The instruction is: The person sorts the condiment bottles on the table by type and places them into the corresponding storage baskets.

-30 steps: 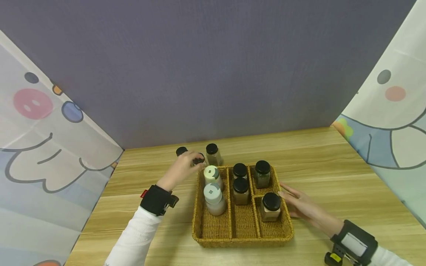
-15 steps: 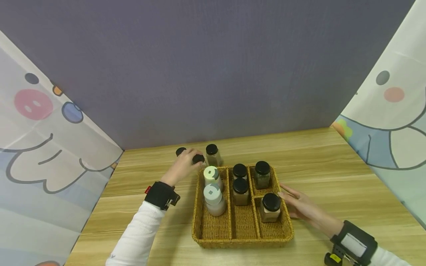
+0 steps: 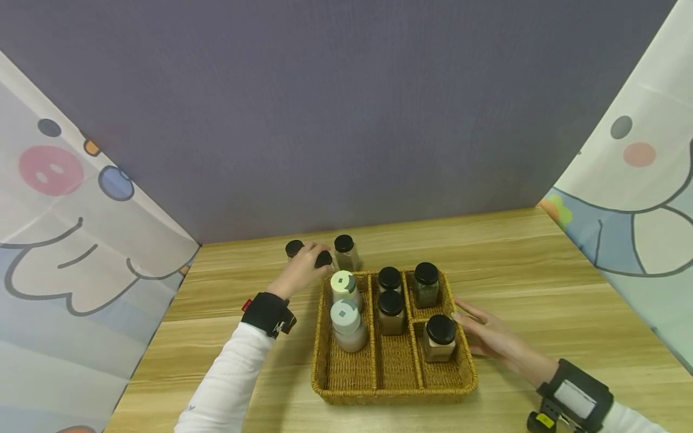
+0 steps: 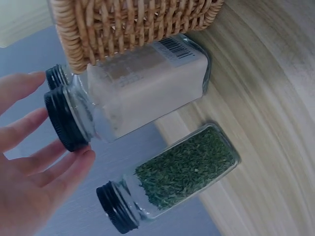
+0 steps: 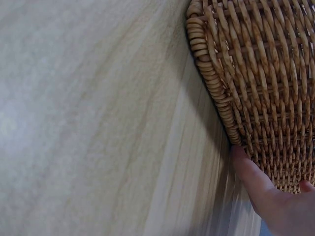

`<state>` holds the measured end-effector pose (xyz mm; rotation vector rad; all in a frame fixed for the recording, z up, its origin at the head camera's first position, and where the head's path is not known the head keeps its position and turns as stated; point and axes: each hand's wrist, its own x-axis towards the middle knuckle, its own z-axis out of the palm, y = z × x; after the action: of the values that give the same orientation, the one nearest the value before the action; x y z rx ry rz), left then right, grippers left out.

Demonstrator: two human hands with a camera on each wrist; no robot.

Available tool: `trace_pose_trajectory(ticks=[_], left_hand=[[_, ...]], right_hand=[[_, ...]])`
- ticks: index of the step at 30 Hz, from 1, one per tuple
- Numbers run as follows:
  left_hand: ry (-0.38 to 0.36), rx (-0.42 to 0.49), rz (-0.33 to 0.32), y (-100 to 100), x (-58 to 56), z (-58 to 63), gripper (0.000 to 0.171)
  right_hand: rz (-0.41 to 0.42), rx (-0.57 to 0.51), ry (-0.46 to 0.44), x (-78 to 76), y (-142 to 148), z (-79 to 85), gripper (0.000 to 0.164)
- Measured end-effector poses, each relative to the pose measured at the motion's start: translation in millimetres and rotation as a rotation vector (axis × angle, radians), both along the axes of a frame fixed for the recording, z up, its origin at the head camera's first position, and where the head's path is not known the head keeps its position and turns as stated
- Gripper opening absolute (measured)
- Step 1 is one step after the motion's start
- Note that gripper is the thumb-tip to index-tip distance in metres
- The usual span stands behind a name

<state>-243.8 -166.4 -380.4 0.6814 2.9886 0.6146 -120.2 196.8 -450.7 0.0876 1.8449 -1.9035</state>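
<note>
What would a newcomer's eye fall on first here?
Probably the divided wicker basket holding jars, low in the head view's middle. Then the pink cartoon snout at that view's far left. In the left wrist view, the jar of green flakes stands out, near the left grip.

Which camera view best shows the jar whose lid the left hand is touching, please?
The left wrist view: it shows the jar side-on, with its black lid, pale contents and barcode, though the basket overlaps one edge. The head view shows little beyond the lid beside the left hand; the right wrist view omits it.
</note>
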Motion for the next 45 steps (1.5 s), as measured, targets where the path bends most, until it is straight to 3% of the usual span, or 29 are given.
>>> trace_pose_trajectory(ticks=[4, 19, 32, 45], left_hand=[[-0.021, 0.001, 0.005, 0.5, -3.3, -3.3, 0.044], [0.044, 0.012, -0.004, 4.9, -10.7, -11.5, 0.04], [0.06, 0.028, 0.014, 6.8, -10.6, -10.6, 0.039], [0.058, 0.042, -0.003, 4.3, -8.2, -0.7, 0.038]], right_hand=[[0.005, 0.004, 0.003, 0.4, 0.0, -0.1, 0.071], [-0.01, -0.019, -0.001, 0.0, -0.3, -1.3, 0.07], [-0.009, -0.016, 0.011, 0.7, -1.0, -0.7, 0.07], [-0.006, -0.006, 0.017, 1.4, -1.4, 0.4, 0.071]])
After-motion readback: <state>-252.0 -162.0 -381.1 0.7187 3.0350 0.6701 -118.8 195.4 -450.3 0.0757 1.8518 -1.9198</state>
